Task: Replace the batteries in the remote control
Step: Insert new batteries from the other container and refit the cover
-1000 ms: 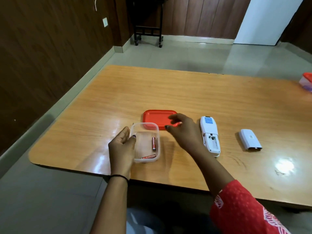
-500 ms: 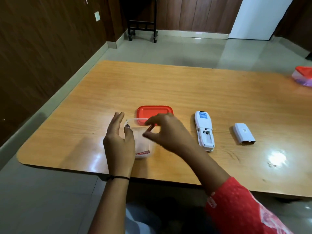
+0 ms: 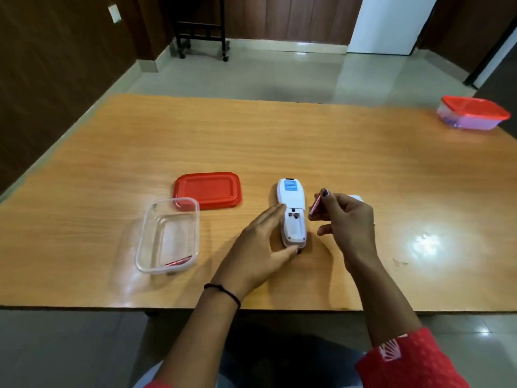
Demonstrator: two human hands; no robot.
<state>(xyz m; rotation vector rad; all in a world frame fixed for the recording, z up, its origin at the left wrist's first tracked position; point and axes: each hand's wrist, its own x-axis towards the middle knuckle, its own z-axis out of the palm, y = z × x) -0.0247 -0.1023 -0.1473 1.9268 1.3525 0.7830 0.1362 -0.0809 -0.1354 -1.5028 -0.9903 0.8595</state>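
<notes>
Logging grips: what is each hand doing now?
Left hand: open, steadying the remote.
Right hand: closed, holding a battery.

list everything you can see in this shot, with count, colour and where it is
table: one, orange-brown wood, fills the middle of the view
remote control: one, white, face down, battery bay open, centre of the table
battery in hand: one, pinkish red, just right of the remote
clear container: one, transparent, lid off, left of the remote
battery in container: one, red, at the near wall inside it
red lid: one, flat on the table beyond the container
closed container: one, clear with red lid, far right edge
back cover: one, white, mostly hidden behind the right hand
left hand: steadying the remote's near end
right hand: fingers pinching the battery
</notes>
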